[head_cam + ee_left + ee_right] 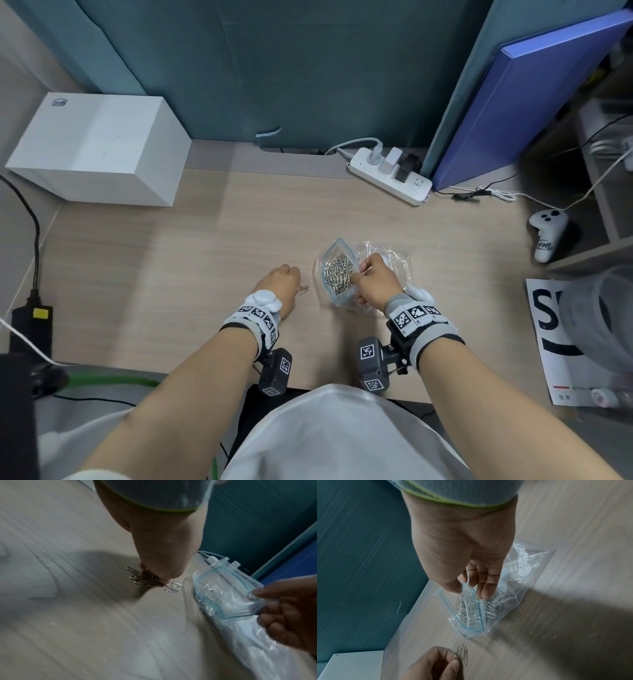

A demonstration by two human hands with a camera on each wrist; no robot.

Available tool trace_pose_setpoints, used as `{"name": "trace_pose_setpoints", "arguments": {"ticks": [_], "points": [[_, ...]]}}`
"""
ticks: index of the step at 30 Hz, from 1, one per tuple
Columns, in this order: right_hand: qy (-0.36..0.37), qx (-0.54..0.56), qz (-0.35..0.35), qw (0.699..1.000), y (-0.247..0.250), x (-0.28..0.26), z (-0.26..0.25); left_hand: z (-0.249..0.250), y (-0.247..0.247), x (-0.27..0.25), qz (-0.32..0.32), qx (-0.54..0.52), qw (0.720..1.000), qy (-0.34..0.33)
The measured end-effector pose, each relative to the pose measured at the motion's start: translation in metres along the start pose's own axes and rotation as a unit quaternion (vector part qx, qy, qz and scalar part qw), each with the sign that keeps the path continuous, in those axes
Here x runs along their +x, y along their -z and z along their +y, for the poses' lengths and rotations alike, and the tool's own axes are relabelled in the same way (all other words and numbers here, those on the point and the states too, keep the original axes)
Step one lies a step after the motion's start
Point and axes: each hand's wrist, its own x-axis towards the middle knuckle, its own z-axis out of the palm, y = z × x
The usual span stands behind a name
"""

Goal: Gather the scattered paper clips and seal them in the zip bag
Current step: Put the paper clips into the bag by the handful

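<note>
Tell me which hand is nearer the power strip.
Right. The right hand holds the zip bag below the power strip; the left hand sits farther left, gathering paper clips.

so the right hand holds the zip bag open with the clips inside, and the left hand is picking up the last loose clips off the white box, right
Not quite. The left hand gathers the loose paper clips from the wooden desk, not from the white box, which stands apart at the back left. The head view shows this. The rest holds: the right hand holds the zip bag open, clips inside.
</note>
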Motion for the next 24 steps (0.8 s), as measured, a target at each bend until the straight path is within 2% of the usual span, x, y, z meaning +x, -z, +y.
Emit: {"name": "trace_pose_setpoints", "arguments": {"ticks": [2,4,6,8,13,15,19,24], "points": [[0.001,-0.003,0.002,1.0,0.0,-0.001,0.0,0.011,0.005,0.004,0.041,-0.057,0.997,0.011],[0.0,0.001,0.002,1.0,-0.002,-0.002,0.0,0.025,0.011,0.007,0.081,-0.137,0.987,-0.007],[-0.002,0.004,0.002,1.0,-0.003,-0.005,-0.001,0.036,0.015,0.01,0.097,-0.207,0.973,-0.039],[-0.001,0.003,0.004,1.0,-0.003,-0.006,-0.002,0.036,0.017,0.01,0.097,-0.226,0.968,-0.042],[0.005,0.001,-0.003,1.0,-0.003,-0.004,0.001,0.014,0.005,-0.001,0.072,-0.14,0.987,0.022],[0.003,0.0,-0.005,1.0,-0.002,-0.005,0.002,0.009,-0.001,-0.006,0.055,-0.106,0.992,0.026],[0.005,-0.003,-0.003,1.0,-0.001,-0.007,0.004,-0.001,-0.002,-0.004,0.076,-0.09,0.993,0.008],[0.003,-0.009,-0.006,1.0,-0.002,-0.009,0.007,-0.024,0.002,-0.007,0.09,-0.084,0.992,0.03]]}}
